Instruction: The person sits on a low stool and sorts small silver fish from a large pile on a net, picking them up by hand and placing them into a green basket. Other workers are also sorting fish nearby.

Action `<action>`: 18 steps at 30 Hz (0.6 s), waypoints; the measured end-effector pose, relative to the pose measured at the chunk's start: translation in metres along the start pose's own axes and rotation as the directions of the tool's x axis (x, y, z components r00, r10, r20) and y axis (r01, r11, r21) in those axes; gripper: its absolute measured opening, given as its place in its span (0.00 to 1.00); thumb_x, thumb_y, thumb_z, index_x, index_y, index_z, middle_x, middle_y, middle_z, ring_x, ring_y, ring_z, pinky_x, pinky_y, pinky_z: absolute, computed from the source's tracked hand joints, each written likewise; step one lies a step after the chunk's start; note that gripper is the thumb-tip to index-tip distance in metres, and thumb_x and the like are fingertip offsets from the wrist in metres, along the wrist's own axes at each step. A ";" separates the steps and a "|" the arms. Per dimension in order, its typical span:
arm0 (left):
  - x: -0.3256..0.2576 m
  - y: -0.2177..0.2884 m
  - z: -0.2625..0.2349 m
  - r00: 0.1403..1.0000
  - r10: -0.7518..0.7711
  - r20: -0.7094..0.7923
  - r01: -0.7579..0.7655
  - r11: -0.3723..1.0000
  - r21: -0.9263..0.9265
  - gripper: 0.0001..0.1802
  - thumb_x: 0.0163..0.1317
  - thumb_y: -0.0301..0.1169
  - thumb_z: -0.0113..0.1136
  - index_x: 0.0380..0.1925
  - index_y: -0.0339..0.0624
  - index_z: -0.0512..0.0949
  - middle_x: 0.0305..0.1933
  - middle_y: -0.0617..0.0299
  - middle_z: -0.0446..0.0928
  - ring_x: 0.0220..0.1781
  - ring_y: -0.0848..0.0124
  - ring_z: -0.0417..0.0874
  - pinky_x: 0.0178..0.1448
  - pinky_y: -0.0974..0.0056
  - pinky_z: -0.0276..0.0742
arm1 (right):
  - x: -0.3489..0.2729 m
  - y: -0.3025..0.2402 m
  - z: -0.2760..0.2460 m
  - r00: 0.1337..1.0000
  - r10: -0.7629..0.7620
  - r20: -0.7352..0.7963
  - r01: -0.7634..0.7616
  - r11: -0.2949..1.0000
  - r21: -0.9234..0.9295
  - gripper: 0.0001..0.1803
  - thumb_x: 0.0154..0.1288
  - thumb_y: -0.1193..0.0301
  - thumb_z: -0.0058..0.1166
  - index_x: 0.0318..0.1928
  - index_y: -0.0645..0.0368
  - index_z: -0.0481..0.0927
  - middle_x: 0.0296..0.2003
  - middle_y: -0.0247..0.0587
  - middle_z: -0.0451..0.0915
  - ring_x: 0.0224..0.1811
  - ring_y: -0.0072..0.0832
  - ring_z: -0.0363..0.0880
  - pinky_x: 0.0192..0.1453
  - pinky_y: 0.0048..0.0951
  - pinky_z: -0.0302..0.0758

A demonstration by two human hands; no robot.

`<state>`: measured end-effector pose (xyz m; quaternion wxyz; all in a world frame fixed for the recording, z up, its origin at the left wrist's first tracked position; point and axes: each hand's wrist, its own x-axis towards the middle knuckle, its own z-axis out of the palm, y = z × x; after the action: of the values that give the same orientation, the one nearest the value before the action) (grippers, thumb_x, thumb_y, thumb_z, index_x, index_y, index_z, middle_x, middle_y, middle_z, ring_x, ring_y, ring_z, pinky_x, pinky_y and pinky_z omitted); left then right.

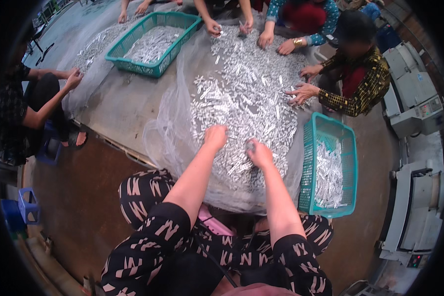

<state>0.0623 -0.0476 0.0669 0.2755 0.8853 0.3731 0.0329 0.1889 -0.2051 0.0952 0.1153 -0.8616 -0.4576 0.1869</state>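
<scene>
Many small, flat silver metal pieces (251, 111) lie in a loose, spread-out heap in front of me. At the near left part of the heap is my left hand (216, 136), its fingers curled down among the pieces; what they hold, if anything, is hidden. To its right, my right hand (261, 154) is closed, with greyish metal pieces showing between thumb and fingers. A thin, translucent mesh sheet (170, 126) lies under the heap and bunches up along its left side.
A green plastic basket (308, 170) with similar pieces stands to my right; another green basket (158, 64) sits on the table (118, 106) at the far left. Several co-workers' hands (303, 92) reach into the heap's far and right sides. Grey machines (412, 93) stand at right, a blue stool (28, 204) at left.
</scene>
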 end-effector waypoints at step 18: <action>0.006 -0.019 -0.058 0.982 -0.013 0.187 0.181 -0.193 -0.964 0.10 0.57 0.32 0.58 0.33 0.44 0.68 0.26 0.59 0.75 0.24 0.69 0.75 0.29 0.68 0.69 | 0.003 0.055 -0.022 0.868 0.464 0.174 -0.159 -0.072 0.985 0.15 0.68 0.60 0.39 0.40 0.58 0.71 0.28 0.44 0.79 0.25 0.28 0.78 0.17 0.23 0.67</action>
<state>0.0388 -0.0059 0.1059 0.8776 0.3216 0.2638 0.2382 0.2403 -0.2338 0.0944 0.6828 -0.6259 0.0345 0.3753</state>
